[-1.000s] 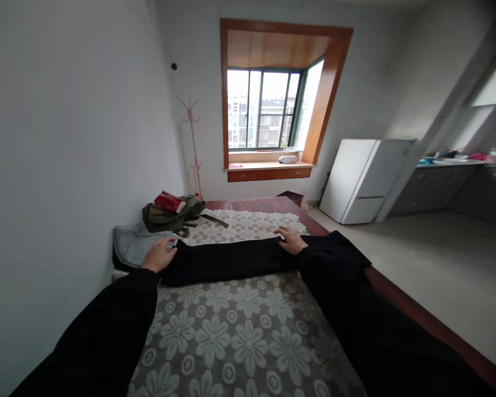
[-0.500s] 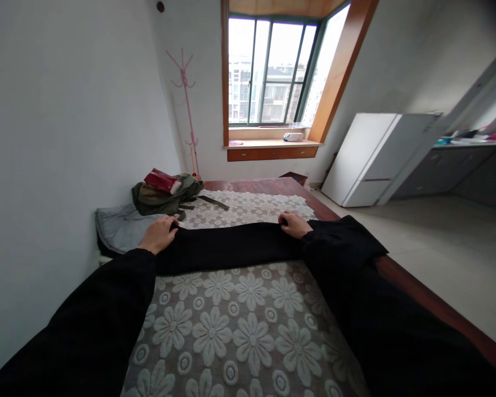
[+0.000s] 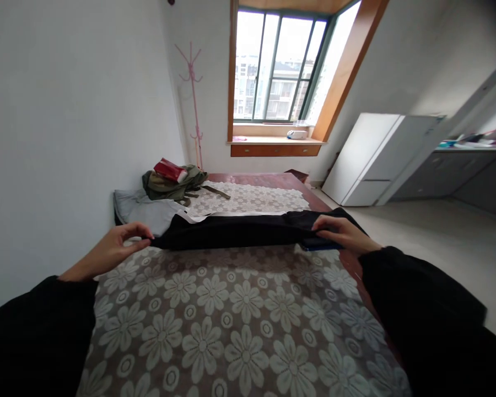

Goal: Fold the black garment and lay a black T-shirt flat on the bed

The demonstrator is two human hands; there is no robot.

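Left hand [image 3: 118, 242] pinching one end of a folded black garment [image 3: 240, 231], right hand [image 3: 341, 234] gripping the other end, stretched between them over a floral bed cover [image 3: 227, 325]. Beyond the left hand, a green bag [image 3: 173, 184].

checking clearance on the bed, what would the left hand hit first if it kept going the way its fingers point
The left hand points right along the black garment it pinches, so it would meet that cloth first; past it, likely the right hand, though depth is unclear.

I am in a small home, a one-room flat. In front of me is a bed [image 3: 231, 309] with a flower cover. Far ahead is a bay window [image 3: 281, 66], with a pink coat stand [image 3: 194, 94] to its left. On the right stand a white fridge [image 3: 367, 160] and a kitchen counter [image 3: 467, 171].
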